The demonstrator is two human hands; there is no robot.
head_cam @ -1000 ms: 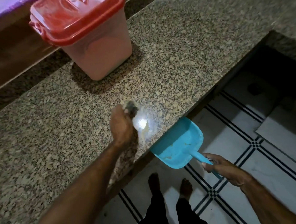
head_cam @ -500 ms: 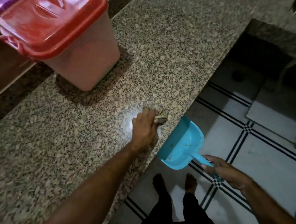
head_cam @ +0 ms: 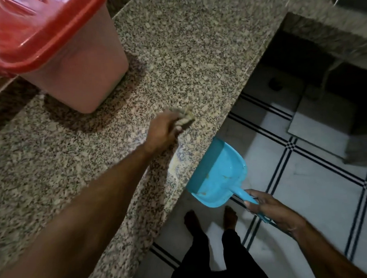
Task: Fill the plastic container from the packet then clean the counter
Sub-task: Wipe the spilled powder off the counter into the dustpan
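At the far left of my view, well up and away from my left hand (head_cam: pixel 162 132), the plastic container (head_cam: pixel 84 80) stands on the granite counter (head_cam: pixel 195 53) with its red lid (head_cam: pixel 34 32) on. The left hand's fingers curl round a small pad (head_cam: pixel 186 117), blurred, perhaps a sponge or folded cloth, pressed to the counter near the front edge. Just below that grip lies a pale smear of residue (head_cam: pixel 175 162). Right of it, tucked under the counter's lip, the blue dustpan (head_cam: pixel 218 173) hangs over the tiled floor (head_cam: pixel 307 174), its handle wrapped in my right hand (head_cam: pixel 270 212).
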